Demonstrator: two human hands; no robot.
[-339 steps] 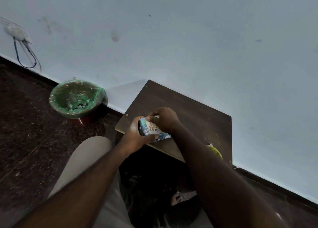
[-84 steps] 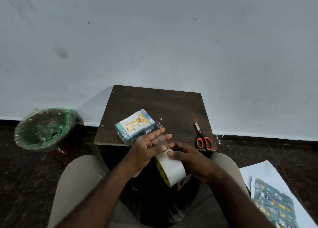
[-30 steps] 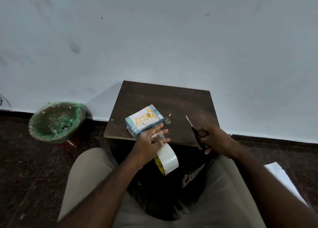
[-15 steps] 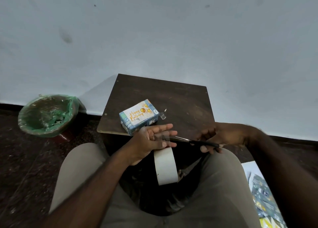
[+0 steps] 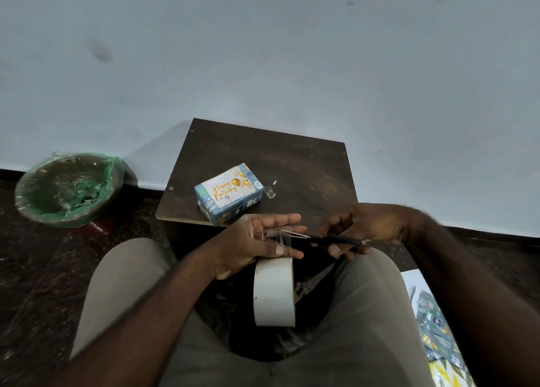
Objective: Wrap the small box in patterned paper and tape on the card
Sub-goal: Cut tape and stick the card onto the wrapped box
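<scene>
The wrapped box [image 5: 229, 194], its Happy Birthday card [image 5: 225, 188] on top, sat near the table's [image 5: 263, 150] front edge, untouched. The left hand [image 5: 251, 243] held its fingers straight, thumb pinning a clear tape strip [image 5: 274, 237] across them, the tape roll [image 5: 273, 293] hanging below. The right hand's [image 5: 368, 226] grip was closed round the scissors [image 5: 333, 240], blades slightly parted at the strip. The strip looked light, limp and sticky, likely to curl on itself; best taken by its ends. The box looked light and stiff.

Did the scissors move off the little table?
Yes. The scissors left the right near corner of the table; the right hand holds them off its near edge, blades toward the left hand pinching the tape.
</scene>
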